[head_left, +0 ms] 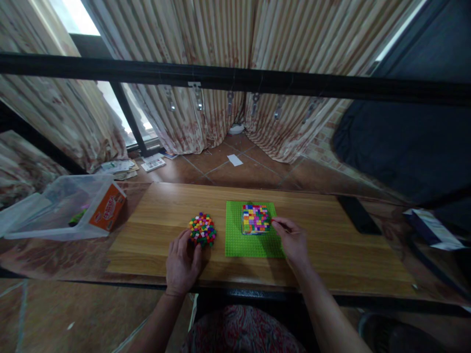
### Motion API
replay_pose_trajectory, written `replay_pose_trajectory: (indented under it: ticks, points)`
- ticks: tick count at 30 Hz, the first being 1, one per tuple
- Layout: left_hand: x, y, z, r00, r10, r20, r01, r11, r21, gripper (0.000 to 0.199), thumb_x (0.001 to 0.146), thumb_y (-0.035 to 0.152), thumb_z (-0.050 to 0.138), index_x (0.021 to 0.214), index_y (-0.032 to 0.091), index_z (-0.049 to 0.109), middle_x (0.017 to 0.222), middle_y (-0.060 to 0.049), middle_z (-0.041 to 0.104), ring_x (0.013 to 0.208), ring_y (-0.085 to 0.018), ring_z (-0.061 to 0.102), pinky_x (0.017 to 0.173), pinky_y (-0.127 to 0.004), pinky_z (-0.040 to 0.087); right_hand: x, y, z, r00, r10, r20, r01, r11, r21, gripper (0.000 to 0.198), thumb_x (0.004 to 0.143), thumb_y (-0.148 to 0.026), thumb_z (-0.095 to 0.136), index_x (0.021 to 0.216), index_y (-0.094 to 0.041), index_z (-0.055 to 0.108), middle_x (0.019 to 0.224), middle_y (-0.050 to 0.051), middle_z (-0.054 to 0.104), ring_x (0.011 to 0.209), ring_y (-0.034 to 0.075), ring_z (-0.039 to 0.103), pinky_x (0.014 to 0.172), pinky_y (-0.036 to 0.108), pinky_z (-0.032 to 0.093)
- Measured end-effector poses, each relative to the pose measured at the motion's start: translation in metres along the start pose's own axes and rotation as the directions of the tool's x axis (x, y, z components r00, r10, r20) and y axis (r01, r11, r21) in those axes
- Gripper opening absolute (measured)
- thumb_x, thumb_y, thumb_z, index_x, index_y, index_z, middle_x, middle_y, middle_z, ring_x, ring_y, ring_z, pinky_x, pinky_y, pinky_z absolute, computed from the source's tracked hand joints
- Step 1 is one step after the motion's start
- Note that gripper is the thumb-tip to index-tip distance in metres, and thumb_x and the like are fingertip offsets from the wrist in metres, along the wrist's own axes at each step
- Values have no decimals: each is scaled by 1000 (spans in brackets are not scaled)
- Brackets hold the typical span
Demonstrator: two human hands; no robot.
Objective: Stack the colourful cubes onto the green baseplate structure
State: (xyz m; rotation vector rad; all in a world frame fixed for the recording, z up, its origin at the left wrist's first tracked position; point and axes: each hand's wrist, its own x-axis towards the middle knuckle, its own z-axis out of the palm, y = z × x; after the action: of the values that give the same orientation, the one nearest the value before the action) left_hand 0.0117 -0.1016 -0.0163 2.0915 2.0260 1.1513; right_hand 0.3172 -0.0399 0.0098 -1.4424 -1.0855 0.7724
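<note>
A green studded baseplate (233, 245) lies on the wooden board. On it stands a block of small multicoloured bricks (255, 218), its top a patchwork of pink, yellow, red, blue and white. My right hand (294, 242) is at the block's right side, thumb and forefinger pinched together with a small red brick (273, 221) showing at their tips. To the left of the baseplate is a loose pile of small coloured bricks (203, 229). My left hand (182, 262) rests at the pile's lower left edge, thumb and fingers apart, touching the bricks and holding none that I can see.
A clear plastic bin (55, 206) with an orange label stands at the left. On the right are a black phone-like slab (358, 214) and a white and dark packet (432, 229). A black metal bar (235, 78) with hanging clips crosses in front of the curtains.
</note>
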Motion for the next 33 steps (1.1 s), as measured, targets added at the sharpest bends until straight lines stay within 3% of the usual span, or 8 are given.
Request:
replay_pose_trajectory:
  ticks: [8, 18, 33]
  points:
    - [0, 1, 1, 1000, 16, -16, -16, 1000, -1, 41, 90, 36, 54, 127, 19, 50, 123, -13, 61, 115, -27, 57, 98, -45, 49, 3, 3, 7, 998, 40, 39, -42, 998, 56, 28, 66, -46, 76, 79, -21, 76, 82, 4, 75, 76, 19, 65, 72, 35, 51]
    - [0, 2, 0, 1000, 19, 1, -19, 1000, 15, 39, 91, 35, 52, 125, 18, 51, 121, -14, 62, 113, -27, 58, 96, -44, 49, 7, 2, 10, 979, 198, 46, -203, 954, 220, 29, 53, -41, 84, 75, -22, 76, 75, 3, 74, 66, 16, 63, 56, 27, 47]
    - [0, 1, 0, 1000, 13, 9, -13, 1000, 16, 39, 90, 35, 53, 126, 19, 51, 121, -13, 62, 113, -27, 58, 95, -44, 49, 8, 5, 14, 979, 199, 48, -205, 938, 281, 23, 55, -35, 82, 71, -22, 74, 70, 0, 71, 63, 14, 59, 55, 26, 45]
